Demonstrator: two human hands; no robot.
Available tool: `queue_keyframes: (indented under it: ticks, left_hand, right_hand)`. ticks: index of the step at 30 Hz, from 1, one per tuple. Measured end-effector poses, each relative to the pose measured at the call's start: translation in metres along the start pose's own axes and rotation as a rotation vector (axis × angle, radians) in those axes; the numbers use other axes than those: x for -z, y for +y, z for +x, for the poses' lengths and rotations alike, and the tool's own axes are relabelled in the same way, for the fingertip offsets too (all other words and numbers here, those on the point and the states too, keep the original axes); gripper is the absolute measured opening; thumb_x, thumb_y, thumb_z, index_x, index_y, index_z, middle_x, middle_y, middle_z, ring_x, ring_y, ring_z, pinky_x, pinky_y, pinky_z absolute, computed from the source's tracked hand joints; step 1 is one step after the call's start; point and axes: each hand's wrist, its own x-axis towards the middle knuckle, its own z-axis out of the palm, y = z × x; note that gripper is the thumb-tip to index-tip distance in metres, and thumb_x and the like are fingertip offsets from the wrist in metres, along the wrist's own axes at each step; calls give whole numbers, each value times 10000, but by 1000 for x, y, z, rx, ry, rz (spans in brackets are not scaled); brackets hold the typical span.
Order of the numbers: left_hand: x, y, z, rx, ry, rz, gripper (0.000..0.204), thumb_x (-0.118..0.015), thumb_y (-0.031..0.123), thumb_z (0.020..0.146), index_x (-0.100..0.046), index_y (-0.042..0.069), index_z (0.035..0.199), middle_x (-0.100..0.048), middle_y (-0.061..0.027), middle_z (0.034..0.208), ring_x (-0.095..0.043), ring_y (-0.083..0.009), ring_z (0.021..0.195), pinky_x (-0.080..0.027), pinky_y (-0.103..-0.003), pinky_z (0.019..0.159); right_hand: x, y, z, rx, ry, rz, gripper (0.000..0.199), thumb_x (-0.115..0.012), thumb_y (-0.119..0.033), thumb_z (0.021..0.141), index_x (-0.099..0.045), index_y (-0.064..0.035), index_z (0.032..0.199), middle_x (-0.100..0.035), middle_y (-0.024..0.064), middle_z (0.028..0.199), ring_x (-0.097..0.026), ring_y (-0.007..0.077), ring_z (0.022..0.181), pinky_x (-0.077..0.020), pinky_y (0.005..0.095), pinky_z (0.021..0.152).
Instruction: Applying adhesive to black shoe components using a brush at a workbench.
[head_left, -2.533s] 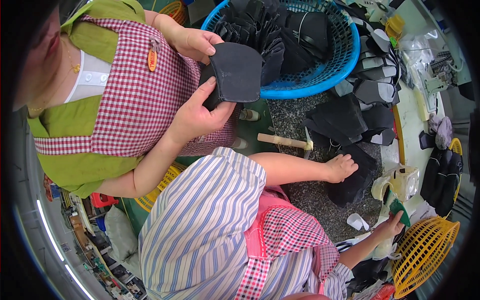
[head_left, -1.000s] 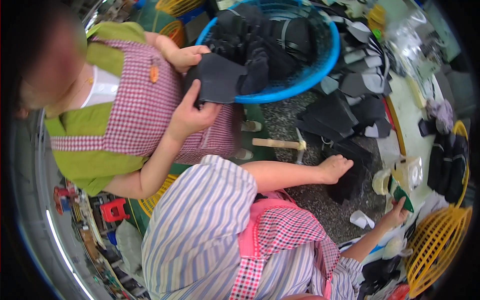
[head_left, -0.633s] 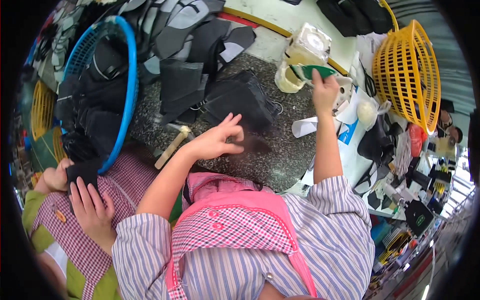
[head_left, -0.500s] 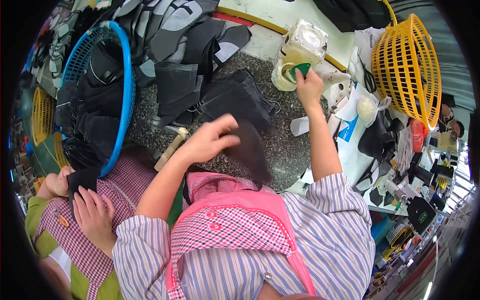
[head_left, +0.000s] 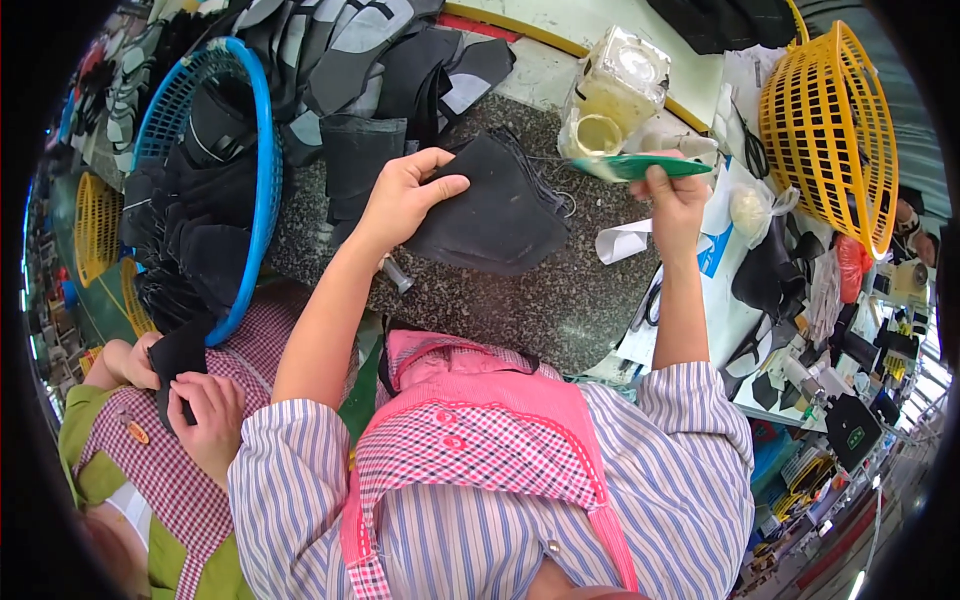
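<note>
Black fabric piece pinched at its 9 o'clock edge by left hand, long axis 10-to-4 across speckled table. Right hand at 3 o'clock, closed around green tool. Farther: glue jar at 1; blue basket of dark pieces at 10.

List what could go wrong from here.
1. The right hand holds a green brush beside the open jar; it might tip the jar.
2. The left hand pins the black piece only by one edge, so the piece could slide.
</note>
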Motion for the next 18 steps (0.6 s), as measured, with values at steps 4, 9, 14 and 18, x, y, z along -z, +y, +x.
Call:
queue_keyframes:
  ticks: [4,9,14,18]
  left_hand:
    - [0,8,-6,17,-54,39,134,-589,59,747,-581,3,868,-585,-1,729,-517,-44,660,-416,-184,589]
    - [7,12,-14,-24,21,-70,132,-593,43,737,-585,1,862,-585,2,736,-520,-47,669,-427,-190,605]
    - [7,18,-19,-40,-4,-72,134,-597,35,732,-586,1,862,-584,7,744,-521,-48,669,-425,-185,610]
    - [6,25,-16,-64,-4,-51,127,-595,28,731,-588,6,856,-587,7,751,-521,-44,668,-423,-181,607]
  right_hand:
    - [-69,-30,16,159,-243,92,107,-484,12,783,-571,21,844,-588,60,781,-514,90,594,-426,201,561]
    - [-57,-35,21,64,-408,-70,110,-502,46,753,-581,23,826,-567,42,729,-508,87,574,-417,202,522]
    - [-50,-50,17,136,-356,144,104,-501,36,763,-583,36,826,-569,51,726,-531,101,573,-432,207,518]
    - [-76,-48,39,249,-361,114,103,-503,36,761,-583,29,826,-562,47,736,-525,98,565,-429,207,513]
